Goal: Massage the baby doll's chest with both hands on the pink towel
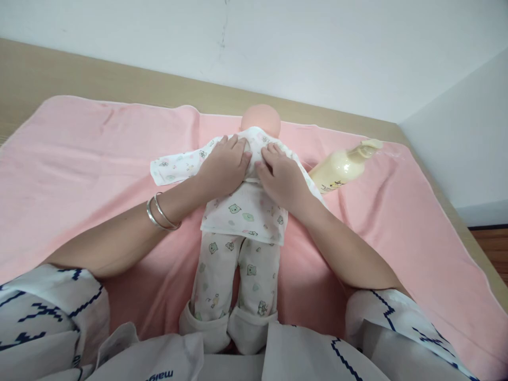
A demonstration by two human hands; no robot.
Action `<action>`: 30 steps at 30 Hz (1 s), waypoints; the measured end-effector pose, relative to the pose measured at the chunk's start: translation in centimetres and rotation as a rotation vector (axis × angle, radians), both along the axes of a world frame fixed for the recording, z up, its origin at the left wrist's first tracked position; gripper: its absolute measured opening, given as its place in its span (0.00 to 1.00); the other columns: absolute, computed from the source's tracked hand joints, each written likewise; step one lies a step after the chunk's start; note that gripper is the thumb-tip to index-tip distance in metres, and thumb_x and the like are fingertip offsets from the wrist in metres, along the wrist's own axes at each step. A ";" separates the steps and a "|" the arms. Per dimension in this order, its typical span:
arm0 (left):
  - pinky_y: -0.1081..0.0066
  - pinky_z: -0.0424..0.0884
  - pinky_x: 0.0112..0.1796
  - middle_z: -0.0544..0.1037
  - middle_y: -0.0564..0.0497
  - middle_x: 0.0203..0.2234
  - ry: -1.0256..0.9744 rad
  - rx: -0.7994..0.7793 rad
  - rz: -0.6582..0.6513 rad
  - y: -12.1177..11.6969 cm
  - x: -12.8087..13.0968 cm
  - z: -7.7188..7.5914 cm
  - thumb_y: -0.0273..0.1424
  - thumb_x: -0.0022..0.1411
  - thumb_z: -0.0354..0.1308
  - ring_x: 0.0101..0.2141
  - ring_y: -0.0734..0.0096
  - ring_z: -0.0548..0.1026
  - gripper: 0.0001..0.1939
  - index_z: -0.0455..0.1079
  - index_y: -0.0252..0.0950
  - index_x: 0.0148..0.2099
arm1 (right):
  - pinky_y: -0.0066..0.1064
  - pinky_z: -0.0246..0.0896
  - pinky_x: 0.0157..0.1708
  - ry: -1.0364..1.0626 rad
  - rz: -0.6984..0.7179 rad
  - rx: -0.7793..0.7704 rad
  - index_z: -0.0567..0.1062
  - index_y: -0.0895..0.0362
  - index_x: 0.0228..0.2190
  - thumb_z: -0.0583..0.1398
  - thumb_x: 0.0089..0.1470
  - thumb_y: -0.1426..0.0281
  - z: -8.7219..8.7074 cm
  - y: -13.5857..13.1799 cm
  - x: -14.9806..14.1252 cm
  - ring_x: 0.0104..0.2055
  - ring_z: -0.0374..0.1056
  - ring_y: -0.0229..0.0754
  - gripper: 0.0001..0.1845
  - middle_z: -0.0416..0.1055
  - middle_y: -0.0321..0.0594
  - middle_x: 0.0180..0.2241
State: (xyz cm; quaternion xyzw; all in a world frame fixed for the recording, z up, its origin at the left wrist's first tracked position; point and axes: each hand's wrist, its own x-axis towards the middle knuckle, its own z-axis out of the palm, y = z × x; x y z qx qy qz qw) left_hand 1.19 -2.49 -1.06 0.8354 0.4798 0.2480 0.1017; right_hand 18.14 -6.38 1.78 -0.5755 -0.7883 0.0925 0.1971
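Observation:
A baby doll (pixel 260 117) lies stretched out in front of me, its smooth head at the far end and its legs toward my body. White clothes with small printed animals cover it: a long-sleeved top (pixel 245 210) and pants (pixel 214 264) with turned-up cuffs. My left hand (pixel 226 165) rests on the upper left of the top, fingers laid on the cloth. On the upper right lies my right hand (pixel 282 177), its fingers slightly bent and apart. Both thumbs point inward near the middle of the doll's torso. No face of the doll shows.
A pale yellow pump bottle (pixel 337 168) lies tilted beside the doll's right-hand side. Under everything spreads a pink blanket (pixel 99 153) on a wooden table (pixel 79 66). White walls (pixel 317 53) stand behind and to the right.

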 end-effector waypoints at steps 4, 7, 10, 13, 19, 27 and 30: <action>0.40 0.55 0.71 0.62 0.26 0.71 0.049 -0.069 0.016 -2.6 0.6 0.7 0.38 0.78 0.38 0.73 0.36 0.57 0.30 0.59 0.22 0.71 | 0.62 0.51 0.73 -0.005 -0.056 -0.028 0.71 0.63 0.60 0.47 0.71 0.63 -1.0 2.6 1.3 0.74 0.58 0.62 0.26 0.67 0.60 0.68; 0.39 0.56 0.71 0.63 0.30 0.71 0.019 -0.072 -0.007 -3.1 0.8 1.1 0.38 0.77 0.40 0.73 0.38 0.57 0.29 0.60 0.26 0.71 | 0.67 0.44 0.74 -0.076 -0.037 -0.005 0.62 0.69 0.68 0.47 0.71 0.62 -1.4 2.6 1.4 0.78 0.48 0.65 0.33 0.56 0.65 0.74; 0.44 0.65 0.67 0.75 0.36 0.60 -0.052 -0.080 -0.010 -2.0 0.6 1.5 0.31 0.74 0.40 0.64 0.46 0.70 0.23 0.71 0.32 0.60 | 0.66 0.46 0.74 -0.148 0.015 -0.005 0.58 0.72 0.70 0.47 0.71 0.62 -0.9 1.2 0.8 0.78 0.49 0.66 0.36 0.54 0.68 0.74; 0.48 0.72 0.61 0.79 0.40 0.45 -0.095 -0.128 0.011 -0.4 0.2 1.6 0.26 0.70 0.41 0.51 0.51 0.76 0.19 0.74 0.36 0.45 | 0.67 0.47 0.74 -0.204 0.042 0.019 0.57 0.70 0.71 0.48 0.71 0.63 -0.1 -1.1 -0.3 0.78 0.48 0.68 0.35 0.53 0.67 0.75; 0.47 0.70 0.64 0.79 0.39 0.51 -0.195 -0.054 0.076 0.2 0.5 -0.2 0.30 0.74 0.38 0.57 0.52 0.75 0.20 0.73 0.37 0.49 | 0.64 0.43 0.77 -0.143 0.080 0.014 0.61 0.68 0.71 0.48 0.70 0.67 0.0 -3.6 -1.9 0.80 0.43 0.64 0.33 0.53 0.59 0.76; 0.48 0.50 0.76 0.70 0.41 0.70 -0.226 -0.067 0.165 -0.8 1.2 -1.1 0.35 0.76 0.40 0.73 0.55 0.63 0.26 0.67 0.35 0.68 | 0.55 0.46 0.78 0.007 0.005 -0.013 0.63 0.63 0.70 0.46 0.72 0.66 0.1 1.1 0.4 0.79 0.48 0.56 0.31 0.57 0.53 0.75; 0.44 0.46 0.76 0.64 0.40 0.74 -0.213 -0.163 0.187 -1.2 1.2 -0.1 0.34 0.76 0.41 0.76 0.51 0.55 0.27 0.65 0.34 0.71 | 0.54 0.49 0.77 0.062 -0.036 0.111 0.64 0.58 0.70 0.47 0.73 0.64 1.0 0.3 1.0 0.79 0.49 0.55 0.30 0.59 0.50 0.74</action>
